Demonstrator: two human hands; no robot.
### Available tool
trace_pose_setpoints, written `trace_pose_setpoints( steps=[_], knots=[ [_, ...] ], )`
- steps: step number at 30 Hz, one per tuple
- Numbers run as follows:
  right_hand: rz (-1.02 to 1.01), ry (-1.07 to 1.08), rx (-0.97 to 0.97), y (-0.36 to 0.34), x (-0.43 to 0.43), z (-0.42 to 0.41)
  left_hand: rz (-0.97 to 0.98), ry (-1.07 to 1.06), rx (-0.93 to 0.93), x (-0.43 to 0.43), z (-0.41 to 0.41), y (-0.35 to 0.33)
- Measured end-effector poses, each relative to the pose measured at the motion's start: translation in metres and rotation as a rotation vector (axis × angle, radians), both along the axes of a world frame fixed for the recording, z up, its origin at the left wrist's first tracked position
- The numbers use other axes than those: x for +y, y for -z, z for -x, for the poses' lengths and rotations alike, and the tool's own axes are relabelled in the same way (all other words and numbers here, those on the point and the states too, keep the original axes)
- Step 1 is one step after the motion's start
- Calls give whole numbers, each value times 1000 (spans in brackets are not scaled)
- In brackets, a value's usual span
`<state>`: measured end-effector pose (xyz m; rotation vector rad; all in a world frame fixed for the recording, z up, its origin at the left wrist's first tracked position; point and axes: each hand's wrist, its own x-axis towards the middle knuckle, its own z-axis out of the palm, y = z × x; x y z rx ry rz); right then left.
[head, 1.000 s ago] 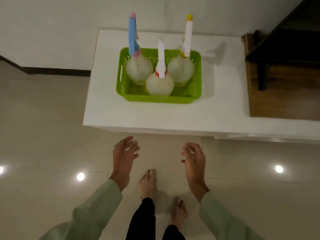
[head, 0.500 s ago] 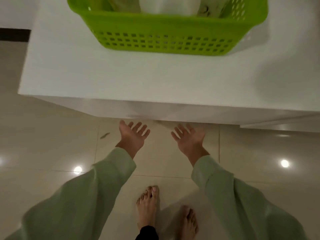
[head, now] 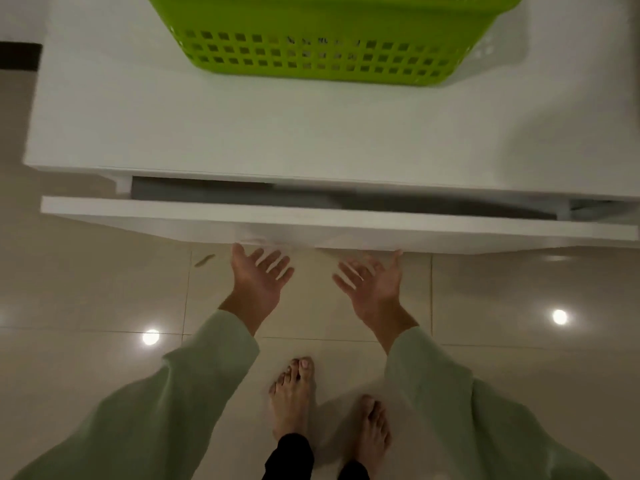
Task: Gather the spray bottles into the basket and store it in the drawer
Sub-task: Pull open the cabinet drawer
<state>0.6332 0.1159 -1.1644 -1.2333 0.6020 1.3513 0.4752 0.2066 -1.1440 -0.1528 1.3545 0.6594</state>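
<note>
While both palms faced up under the drawer front, the drawer stood only a crack open.

The left hand and right hand were spread and empty, fingertips hooked beneath the lower edge of the drawer, gripping nothing else. Just above them, the gap showed a dark interior (its contents could not be told). Farther beyond, on the white cabinet top, sat the green basket, its top cut off by the frame, so the spray bottles were not visible. Judging by this, opening had begun; the basket was not yet stored.
</note>
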Motion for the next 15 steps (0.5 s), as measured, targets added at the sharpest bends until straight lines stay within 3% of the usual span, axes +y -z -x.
trace_pose_setpoints(
  steps=[1,3,6,8,10,12,15],
  knots=[
    [85,-158,-149,-17,-11,7,-42,148,150,-13,1,-19],
    [123,-444,-694,-55,-34,19,-343,468,561,-45,7,-60],
    [-243,-699,-1633,-115,-59,24,-1096,797,1013,-79,21,-120],
    [-308,-754,-1974,-151,-53,16,-1387,914,1174,-79,24,-149],
    [-144,-970,-2046,-174,-38,6,-1399,1110,1279,-69,20,-167],
    [-12,-1292,-1969,-186,-30,-2,-1305,1371,1308,-62,16,-177],
    [-2,-1449,-1931,-188,-39,-5,-1247,1557,1312,-63,19,-181]
  ],
)
